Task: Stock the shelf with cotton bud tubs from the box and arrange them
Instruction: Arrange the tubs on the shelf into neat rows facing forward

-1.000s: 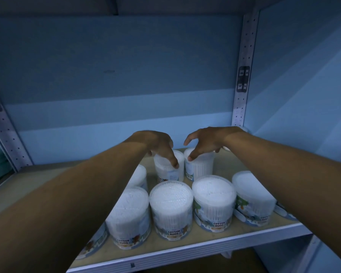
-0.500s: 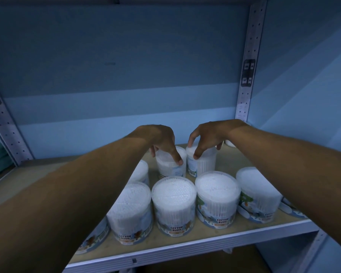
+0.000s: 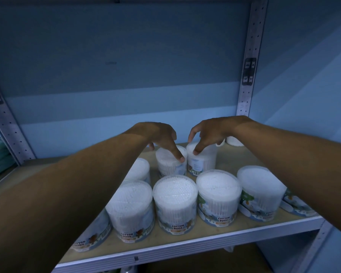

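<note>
Since a second ago both hands have stayed on the same two back tubs, and only the view has crept closer and tipped down a little.

Nearest me, a front row of cotton bud tubs (image 3: 175,203) stands upright along the shelf (image 3: 185,251) edge, labels facing out. The outermost ones on either side are half hidden under the forearms. A careless pull-back of either arm could, I think, brush those lids and tip a tub off the lip.

Behind them, the left hand (image 3: 161,137) curls its grip over the left back tub (image 3: 170,164), thumb down its side. The right hand (image 3: 205,133) pinches the rim of the right back tub (image 3: 202,160), whose barcode faces front. These two nearly touch, so twisting one may drag the other askew.

Farther back, another tub (image 3: 233,141) peeks out behind the right wrist. The box is not in view.
</note>
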A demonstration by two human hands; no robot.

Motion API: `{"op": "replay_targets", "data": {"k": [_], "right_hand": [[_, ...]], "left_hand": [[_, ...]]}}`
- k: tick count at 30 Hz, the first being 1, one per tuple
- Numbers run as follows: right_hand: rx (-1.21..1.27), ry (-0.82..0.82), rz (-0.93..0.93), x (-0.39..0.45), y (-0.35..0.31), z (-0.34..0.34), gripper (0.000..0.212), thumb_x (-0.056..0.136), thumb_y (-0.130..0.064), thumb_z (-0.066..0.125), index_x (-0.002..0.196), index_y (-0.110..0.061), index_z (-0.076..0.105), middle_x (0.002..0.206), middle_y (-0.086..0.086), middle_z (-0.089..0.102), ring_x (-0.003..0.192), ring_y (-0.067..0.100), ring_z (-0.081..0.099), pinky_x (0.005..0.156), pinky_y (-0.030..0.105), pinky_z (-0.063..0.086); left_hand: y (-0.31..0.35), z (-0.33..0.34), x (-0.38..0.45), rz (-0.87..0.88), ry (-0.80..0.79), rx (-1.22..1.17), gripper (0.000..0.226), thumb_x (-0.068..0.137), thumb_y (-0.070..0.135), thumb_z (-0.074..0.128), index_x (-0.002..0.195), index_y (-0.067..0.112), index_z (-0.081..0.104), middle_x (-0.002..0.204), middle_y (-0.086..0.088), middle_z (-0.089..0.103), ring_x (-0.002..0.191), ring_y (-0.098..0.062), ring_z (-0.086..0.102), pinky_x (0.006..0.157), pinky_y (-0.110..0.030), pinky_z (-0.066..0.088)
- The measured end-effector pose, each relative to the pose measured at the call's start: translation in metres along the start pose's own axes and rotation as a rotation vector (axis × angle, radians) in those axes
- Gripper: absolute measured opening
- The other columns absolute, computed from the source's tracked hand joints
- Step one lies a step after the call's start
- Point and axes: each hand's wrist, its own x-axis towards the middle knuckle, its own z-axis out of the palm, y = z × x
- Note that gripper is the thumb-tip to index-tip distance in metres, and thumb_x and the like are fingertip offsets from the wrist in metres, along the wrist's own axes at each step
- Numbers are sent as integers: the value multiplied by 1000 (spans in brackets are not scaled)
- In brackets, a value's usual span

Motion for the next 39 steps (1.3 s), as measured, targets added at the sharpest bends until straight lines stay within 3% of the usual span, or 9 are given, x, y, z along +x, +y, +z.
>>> {"op": "replay_targets", "data": {"k": [6,17,22,26,28,32,35,39], "right_hand": [[-60,7,56,0,-10,-1,64,70,-60,78,126,-38,57,135,-5,48,109,25,60,81,36,61],[-80,-26,45,2,-12,7,55,70,-47,83,120,-38,62,130,-6,51,107,26,61,84,35,60],[-98,-58,9,-2,-10,5,52,71,-40,82,118,-45,59,121,-9,52,108,21,59,91,35,56],[-108,-73,-37,-8,-8,5,53,76,-32,79,122,-44,57,131,-8,52,114,19,55,99,35,50],[-105,-70,-48,-11,-7,3,53,78,-34,79,126,-44,56,130,-9,51,116,17,54,101,34,46],[-104,8,-34,-11,-8,1,57,76,-53,78,127,-46,55,125,-12,44,115,17,52,99,34,48],[-120,16,10,-9,-10,4,64,73,-59,77,130,-43,54,137,-9,46,115,20,54,93,37,55],[-143,2,16,-8,-14,10,61,75,-52,78,130,-42,55,140,-7,47,114,23,55,85,32,57]], "left_hand": [[-1,-2,5,35,-56,18,102,62,53,88,149,26,40,148,3,47,128,-26,53,97,-35,53],[2,2,8,28,-49,-21,100,63,49,89,147,19,45,137,-2,57,106,-26,64,87,-31,59],[6,3,8,-29,-25,8,85,58,58,87,126,15,60,125,-8,62,93,-27,69,81,-33,61],[9,4,7,-80,-27,33,75,61,62,84,112,13,56,112,-8,59,86,-28,69,77,-32,61],[9,4,7,-80,-29,32,84,64,64,81,124,11,55,114,-8,57,92,-29,67,81,-33,60],[9,-1,7,12,-30,38,98,65,65,79,145,21,44,143,0,50,113,-24,58,97,-36,53],[11,-3,4,65,-87,74,90,68,54,84,144,24,46,143,4,50,126,-24,52,102,-38,50],[9,2,6,90,-98,99,78,68,44,87,137,25,55,138,4,56,123,-25,55,99,-38,53]]}}
